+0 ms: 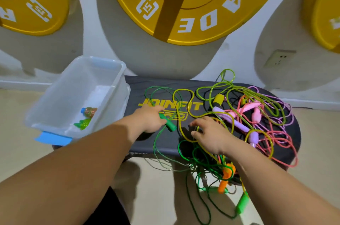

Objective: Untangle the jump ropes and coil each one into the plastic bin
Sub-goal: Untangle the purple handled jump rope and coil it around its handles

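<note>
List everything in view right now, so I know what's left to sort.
plastic bin: one, clear with blue latches, on the bench's left end
glittery pieces: two, one blue-capped and one green, in the bin's near corner
bench pad: one, dark with yellow JOINFIT lettering
jump ropes: count unclear, tangled; green, yellow, pink and purple, heaped on the pad's right, loops hanging off the near edge
purple handles: two, in the heap
orange handle: hanging below the near edge, count unclear
weight plates: three, yellow, on the wall behind
wall socket: one, white, wall at right
left hand: grips a green handle
right hand: fingers pinch a yellow rope
</note>
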